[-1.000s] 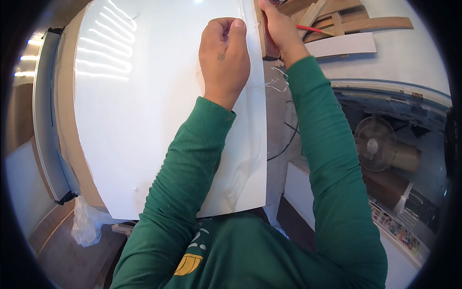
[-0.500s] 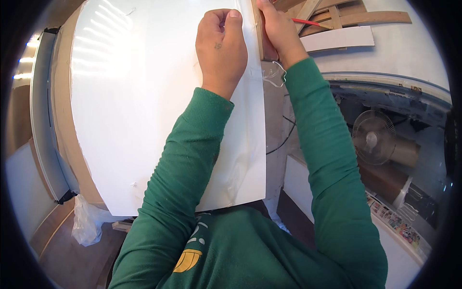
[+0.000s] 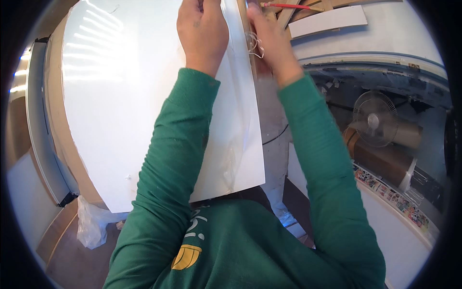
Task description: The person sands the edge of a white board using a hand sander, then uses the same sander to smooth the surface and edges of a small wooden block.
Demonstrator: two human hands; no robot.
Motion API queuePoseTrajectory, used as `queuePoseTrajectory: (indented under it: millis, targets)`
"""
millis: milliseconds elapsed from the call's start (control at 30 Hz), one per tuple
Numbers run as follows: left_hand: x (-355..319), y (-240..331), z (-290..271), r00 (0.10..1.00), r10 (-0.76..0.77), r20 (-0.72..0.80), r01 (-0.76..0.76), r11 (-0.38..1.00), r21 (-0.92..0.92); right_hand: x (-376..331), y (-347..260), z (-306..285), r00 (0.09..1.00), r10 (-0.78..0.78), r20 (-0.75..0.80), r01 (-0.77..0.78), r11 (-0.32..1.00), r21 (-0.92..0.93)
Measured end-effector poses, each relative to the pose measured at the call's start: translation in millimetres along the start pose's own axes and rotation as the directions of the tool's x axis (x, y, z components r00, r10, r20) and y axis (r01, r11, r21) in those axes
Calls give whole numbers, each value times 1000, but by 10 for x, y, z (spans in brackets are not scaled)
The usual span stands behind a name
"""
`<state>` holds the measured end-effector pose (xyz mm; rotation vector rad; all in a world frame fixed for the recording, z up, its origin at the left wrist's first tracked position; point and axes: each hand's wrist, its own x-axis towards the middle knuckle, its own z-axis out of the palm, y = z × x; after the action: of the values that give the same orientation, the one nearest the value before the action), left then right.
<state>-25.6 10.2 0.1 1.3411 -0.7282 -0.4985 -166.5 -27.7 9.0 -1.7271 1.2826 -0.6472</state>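
Brown wooden edge piece (image 3: 244, 19): 12 o'clock, along right side of white sheet (image 3: 120, 120). Person's hands apart: right hand (image 3: 272, 45) against piece, clamping not discernible; left hand (image 3: 203, 33) curled over sheet, fingertips cropped, hold not discernible. Step, as judged: work along sheet edge; next move calls for sheet steady, loose thread (image 3: 260, 47) clear. Counter (image 3: 56, 91) beneath, brown-edged. Wooden slats (image 3: 287, 14), 1 o'clock; fan (image 3: 373, 120), 3; plastic bag (image 3: 91, 229), 8.

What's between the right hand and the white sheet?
A wooden strip along the right edge of the white sheet, plus pale loose strands near the right hand.
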Motion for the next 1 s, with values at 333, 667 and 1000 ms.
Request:
queuePoseTrajectory:
  millis: [333, 667, 1000]
  targets:
    - [-3, -71, -47, 996, 87, 20, -88, 992, 85, -2376, 100, 9, 935, 354, 18, -340, 882, 327]
    - [37, -108, -12, 998, 56, 14, -57, 998, 14, -873, 53, 13, 982, 189, 16, -190, 969, 161]
    - [18, -194, -50, 984, 175, 41, -176, 984, 14, -2697, 288, -102, 934, 358, 20, -356, 918, 173]
